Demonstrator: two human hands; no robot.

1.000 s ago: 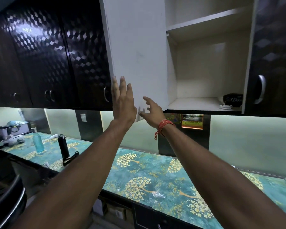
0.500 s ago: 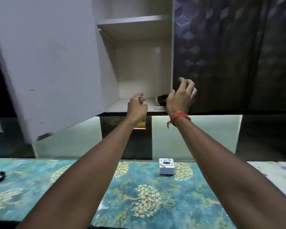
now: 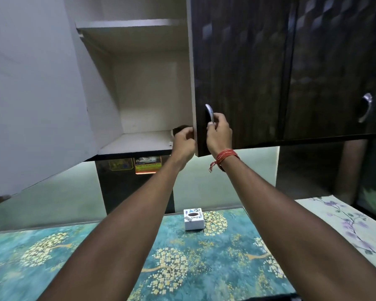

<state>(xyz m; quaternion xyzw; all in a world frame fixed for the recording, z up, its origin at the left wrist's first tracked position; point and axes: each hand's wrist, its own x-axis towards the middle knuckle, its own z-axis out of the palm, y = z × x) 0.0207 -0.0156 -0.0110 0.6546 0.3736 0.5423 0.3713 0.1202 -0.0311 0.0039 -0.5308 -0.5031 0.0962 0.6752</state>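
Observation:
An overhead cabinet stands half open. Its left door is swung wide, white inner face toward me. The dark right door is nearly closed. My right hand, with a red thread band at the wrist, grips that door's chrome handle from below. My left hand has its fingers curled at the door's white left edge, just above the lower shelf. A small dark object sits on the shelf behind my left hand, mostly hidden.
The upper shelf shows nothing on it. A small white box stands on the teal floral counter below. More dark doors with a chrome handle continue right. A pale floral surface lies at right.
My view swung right, from the left door to the right one. Both hands left the white door; the right one took hold of the chrome handle and the left one reached the door's edge.

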